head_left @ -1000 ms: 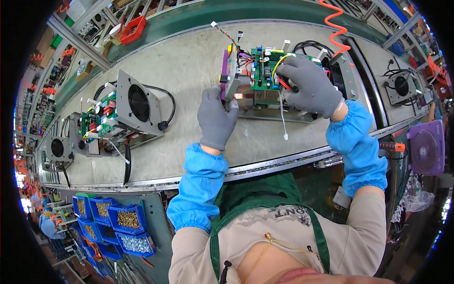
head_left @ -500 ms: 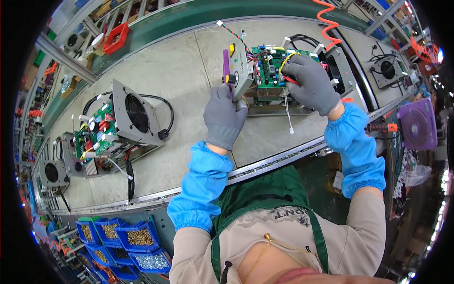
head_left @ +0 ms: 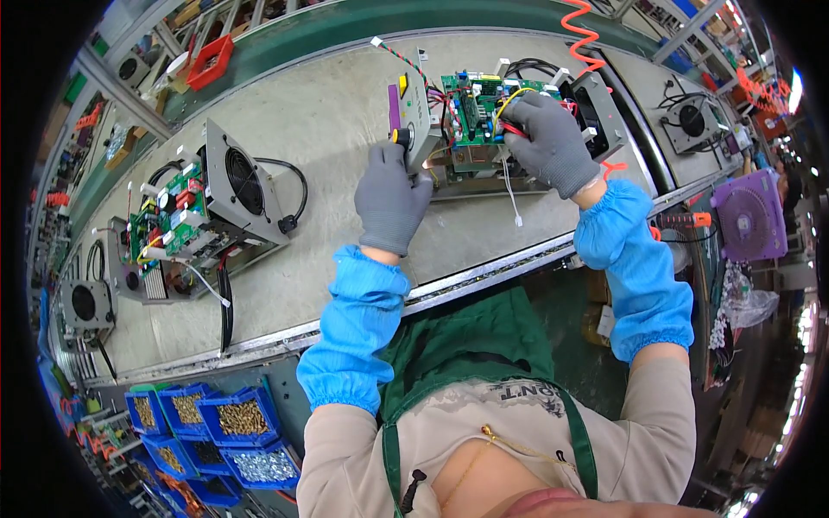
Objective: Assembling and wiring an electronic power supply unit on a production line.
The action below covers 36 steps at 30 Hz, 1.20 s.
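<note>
Before me an opened electrical unit has a green circuit board (head_left: 473, 110) on top and a fan housing (head_left: 600, 112) at its right end. On its left end stands a grey front panel (head_left: 420, 116) with a yellow-and-black knob (head_left: 401, 136) and a purple strip (head_left: 394, 108) along it. My left hand (head_left: 390, 194), gloved in grey, is closed on the panel's lower edge beside the knob. Above the board my right hand (head_left: 553, 145), likewise gloved, has its fingers closed on red and yellow wires (head_left: 513, 129); its fingertips are partly hidden. A white-plugged cable (head_left: 511, 194) hangs below.
To the left on the bench (head_left: 324, 259) sits a similar open unit (head_left: 186, 211), with another fan unit (head_left: 86, 302) beyond it. Blue bins (head_left: 242, 419) of small hardware stand below. An orange coiled hose (head_left: 583, 30) hangs above; a screwdriver (head_left: 686, 220) is at right.
The whole view has shifted, so the bench and units appear slightly further left. Less of the purple strip shows beside the panel. Both hands keep their places on the unit.
</note>
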### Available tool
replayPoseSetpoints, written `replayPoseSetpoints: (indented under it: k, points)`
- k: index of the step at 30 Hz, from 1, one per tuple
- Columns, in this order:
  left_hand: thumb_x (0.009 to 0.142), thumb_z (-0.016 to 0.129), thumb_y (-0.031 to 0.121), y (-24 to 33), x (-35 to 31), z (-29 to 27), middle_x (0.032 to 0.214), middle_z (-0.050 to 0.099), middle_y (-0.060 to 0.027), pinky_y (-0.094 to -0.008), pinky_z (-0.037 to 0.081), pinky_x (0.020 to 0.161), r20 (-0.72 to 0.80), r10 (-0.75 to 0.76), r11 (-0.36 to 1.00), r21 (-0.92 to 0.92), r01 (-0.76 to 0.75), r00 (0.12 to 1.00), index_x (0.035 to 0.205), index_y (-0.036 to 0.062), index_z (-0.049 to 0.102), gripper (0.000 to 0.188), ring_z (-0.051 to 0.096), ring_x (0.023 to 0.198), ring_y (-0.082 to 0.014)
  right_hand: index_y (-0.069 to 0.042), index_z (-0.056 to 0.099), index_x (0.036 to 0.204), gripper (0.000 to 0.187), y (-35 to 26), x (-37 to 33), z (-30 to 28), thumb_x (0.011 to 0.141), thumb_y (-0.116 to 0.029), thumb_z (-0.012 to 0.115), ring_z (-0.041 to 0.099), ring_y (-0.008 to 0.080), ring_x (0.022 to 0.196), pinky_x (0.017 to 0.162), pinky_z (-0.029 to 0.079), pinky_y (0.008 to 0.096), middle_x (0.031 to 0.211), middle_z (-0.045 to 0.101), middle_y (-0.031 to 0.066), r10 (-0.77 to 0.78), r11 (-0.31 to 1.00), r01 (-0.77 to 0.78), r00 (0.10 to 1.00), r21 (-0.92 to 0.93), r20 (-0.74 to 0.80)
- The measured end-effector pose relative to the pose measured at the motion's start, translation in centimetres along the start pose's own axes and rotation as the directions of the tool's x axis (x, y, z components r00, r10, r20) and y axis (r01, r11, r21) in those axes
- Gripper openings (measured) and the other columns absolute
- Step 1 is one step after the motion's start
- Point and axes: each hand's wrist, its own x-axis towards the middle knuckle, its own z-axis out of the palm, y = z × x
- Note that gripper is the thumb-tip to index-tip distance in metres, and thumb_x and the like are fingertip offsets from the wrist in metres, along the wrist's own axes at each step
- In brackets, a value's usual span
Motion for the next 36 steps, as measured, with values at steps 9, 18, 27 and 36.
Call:
replayPoseSetpoints:
  k: [9, 18, 27, 36]
  points:
    - [0.084, 0.062, 0.025, 5.1, -3.4, 2.7, 0.086, 0.060, -0.0123, -0.0363, 0.049, 0.067, 0.025, -0.170, 0.834, -0.529, 0.157, 0.985, 0.100, 0.0045, 0.058, 0.026, 0.061, 0.078, -0.0240, -0.004, 0.066, 0.103, 0.036, 1.5, 1.0, 0.2, 0.070, -0.017, 0.068, 0.061, 0.0306, 0.081, 0.074, 0.050, 0.0365, 0.092, 0.059, 0.0149, -0.037, 0.994, 0.035, 0.999, 0.107, 0.020]
    - [0.081, 0.056, 0.010, 7.2, 0.0, 6.0, 0.097, 0.061, -0.0080, -0.0268, 0.044, 0.077, 0.408, -0.122, 0.152, -0.893, 0.423, 0.905, 0.110, -0.0025, 0.057, 0.031, 0.054, 0.085, -0.0130, -0.001, 0.066, 0.091, 0.023, 2.1, 1.8, 0.8, 0.072, -0.012, 0.059, 0.060, 0.0345, 0.083, 0.072, 0.050, 0.0410, 0.093, 0.059, 0.0146, -0.150, 0.988, 0.147, 0.983, 0.035, 0.102]
    - [0.078, 0.055, 0.009, 8.0, 1.0, 6.7, 0.101, 0.062, -0.0074, -0.0286, 0.045, 0.080, 0.360, -0.058, 0.223, -0.904, 0.363, 0.931, 0.115, -0.0025, 0.055, 0.038, 0.056, 0.088, -0.0135, -0.005, 0.064, 0.089, 0.018, 2.9, 3.0, 0.0, 0.075, -0.013, 0.057, 0.061, 0.0335, 0.083, 0.070, 0.051, 0.0425, 0.090, 0.060, 0.0123, -0.221, 0.955, 0.255, 0.953, -0.155, 0.207]
    - [0.082, 0.055, 0.008, 7.2, -1.2, 7.9, 0.107, 0.061, -0.0115, -0.0278, 0.047, 0.083, 0.432, -0.107, 0.128, -0.887, 0.443, 0.896, 0.121, -0.0036, 0.051, 0.041, 0.058, 0.094, -0.0161, -0.004, 0.057, 0.111, 0.039, 4.8, 0.2, 1.2, 0.075, -0.016, 0.066, 0.059, 0.0349, 0.094, 0.079, 0.050, 0.0401, 0.106, 0.055, 0.0160, -0.237, 0.967, 0.232, 0.971, 0.103, 0.040]
